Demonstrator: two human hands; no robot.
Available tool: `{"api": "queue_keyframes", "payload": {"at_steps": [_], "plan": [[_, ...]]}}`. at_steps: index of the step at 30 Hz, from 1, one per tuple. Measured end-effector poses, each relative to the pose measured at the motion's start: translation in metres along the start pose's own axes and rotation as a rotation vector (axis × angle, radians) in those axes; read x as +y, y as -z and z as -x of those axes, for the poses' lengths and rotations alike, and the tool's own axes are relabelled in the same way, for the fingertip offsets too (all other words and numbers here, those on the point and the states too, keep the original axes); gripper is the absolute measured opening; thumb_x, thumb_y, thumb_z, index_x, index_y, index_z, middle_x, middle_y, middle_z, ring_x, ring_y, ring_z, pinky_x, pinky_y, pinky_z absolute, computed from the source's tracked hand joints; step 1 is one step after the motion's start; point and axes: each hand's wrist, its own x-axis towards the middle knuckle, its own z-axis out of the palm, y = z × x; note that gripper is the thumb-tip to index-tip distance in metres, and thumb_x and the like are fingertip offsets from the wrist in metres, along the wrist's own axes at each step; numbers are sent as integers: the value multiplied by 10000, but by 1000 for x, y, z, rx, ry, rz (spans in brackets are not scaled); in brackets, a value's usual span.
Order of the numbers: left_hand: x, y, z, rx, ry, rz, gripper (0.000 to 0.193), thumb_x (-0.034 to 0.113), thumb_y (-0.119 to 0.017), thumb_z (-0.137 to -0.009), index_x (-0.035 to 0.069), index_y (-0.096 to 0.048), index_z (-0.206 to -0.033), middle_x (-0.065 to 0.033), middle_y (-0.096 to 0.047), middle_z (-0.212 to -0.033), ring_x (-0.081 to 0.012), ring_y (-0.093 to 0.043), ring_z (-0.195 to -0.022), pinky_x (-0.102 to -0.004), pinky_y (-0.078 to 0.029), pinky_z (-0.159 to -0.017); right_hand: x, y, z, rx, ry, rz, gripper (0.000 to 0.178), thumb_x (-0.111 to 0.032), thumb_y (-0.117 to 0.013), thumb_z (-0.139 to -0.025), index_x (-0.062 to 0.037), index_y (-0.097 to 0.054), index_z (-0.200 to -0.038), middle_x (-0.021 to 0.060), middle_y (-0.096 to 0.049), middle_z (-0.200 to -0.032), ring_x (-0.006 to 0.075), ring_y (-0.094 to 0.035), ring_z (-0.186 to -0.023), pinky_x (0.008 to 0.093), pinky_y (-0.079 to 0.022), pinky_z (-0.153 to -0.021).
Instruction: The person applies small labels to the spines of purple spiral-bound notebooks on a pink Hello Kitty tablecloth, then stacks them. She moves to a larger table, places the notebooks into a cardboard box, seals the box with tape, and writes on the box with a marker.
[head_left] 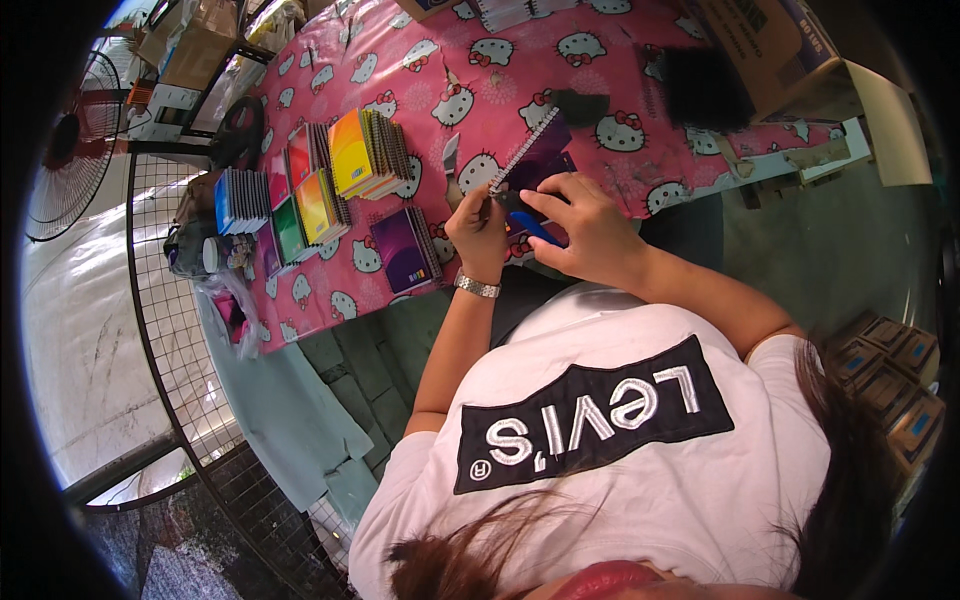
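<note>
A purple spiral notebook (545, 145) lies at a slant near the table's front edge, its white wire binding along the left side. My left hand (477, 228), with a metal watch on the wrist, is closed at the lower end of that binding. My right hand (592, 222) is at the notebook's lower part, its fingers bent around a small blue-handled tool (537, 230) that looks like pliers. The tool's dark head points toward my left fingers, which partly hide its tip. Left of my left hand sits a small stack of purple notebooks (402, 250).
Stacks of yellow (355, 150), orange (318, 205), green (287, 232) and blue notebooks (240, 200) stand on the pink patterned tablecloth (420, 100). A cardboard box (770, 60) is at the far right. Beyond the left side are a fan (75, 140) and wire mesh (165, 260).
</note>
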Motion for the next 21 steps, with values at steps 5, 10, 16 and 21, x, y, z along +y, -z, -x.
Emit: {"api": "queue_keyframes", "payload": {"at_steps": [5, 10, 16, 21], "plan": [[11, 6, 2, 49, -71, -59, 236, -117, -591, -829, -30, -666, -1035, -68, -702, -884, -76, -629, -757, -211, -493, -658, 1, 2, -8, -374, -830, -1230, 377, -159, -657, -861, 17, -574, -1183, 109, -597, -1000, 191, -604, -922, 314, -504, -817], [48, 60, -41, 56, -380, -383, 319, -95, -626, -748, 23, -676, -1040, -99, -691, -994, -196, -646, -897, -300, -508, -769, 20, 4, 1, -254, -360, -759, 496, -152, -669, -829, 1, -495, -1267, 135, -591, -1048, 230, -599, -962, 337, -492, -843], [56, 132, -64, -119, -208, -962, 191, 163, -531, -805, 62, -630, -933, -97, -621, -855, -303, -579, -899, -417, -418, -820, 135, 30, 30, 72, -340, 192, 541, -201, -709, -719, -74, -562, -1224, 201, -564, -1125, 385, -540, -1085, 437, -443, -952], [-36, 129, -40, -189, -25, -1137, 313, 175, -581, -790, 97, -594, -1093, -134, -600, -1095, -327, -527, -1094, -472, -396, -915, 186, 39, -5, 68, -283, 570, 406, -251, -648, -788, -61, -592, -1143, 205, -570, -1154, 392, -574, -1055, 459, -488, -888]]}}
